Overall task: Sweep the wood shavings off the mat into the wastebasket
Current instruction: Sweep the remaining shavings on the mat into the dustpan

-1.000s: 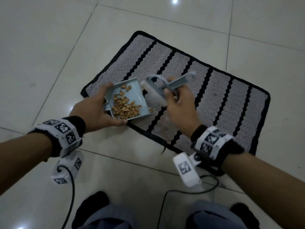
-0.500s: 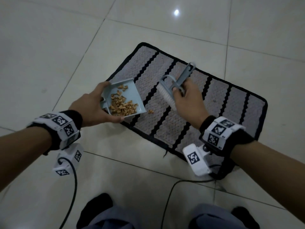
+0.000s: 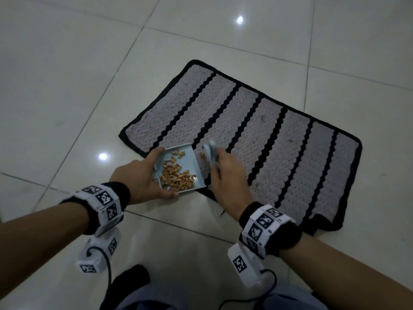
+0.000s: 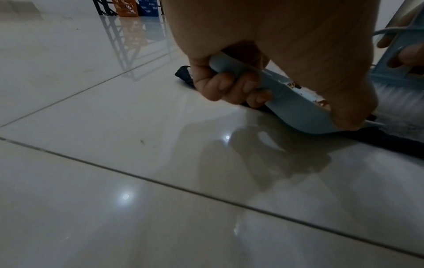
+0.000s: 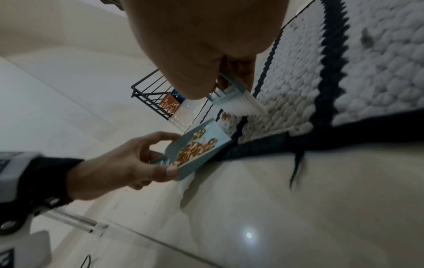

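Observation:
A grey mat [image 3: 279, 139] with black stripes lies on the tiled floor. My left hand [image 3: 138, 177] grips a light blue dustpan [image 3: 190, 159] by its handle, its lip on the mat's near edge. A pile of brown wood shavings [image 3: 176, 179] lies in the pan. One loose shaving [image 5: 226, 116] sits on the mat just past the pan's lip. My right hand [image 3: 225, 173] grips a light blue hand brush [image 3: 211, 152], whose white bristles [image 5: 243, 107] touch the mat beside that shaving. No wastebasket shows in the head view.
Glossy pale floor tiles [image 3: 67, 86] surround the mat. A black wire rack [image 5: 149, 96] with orange and blue baskets [image 4: 137, 8] stands far off by the wall. My knees and cables [image 3: 245, 300] are at the bottom of the head view.
The brush has swung down from above the mat to its surface next to the dustpan's lip. The dustpan has tilted back down onto the mat's edge.

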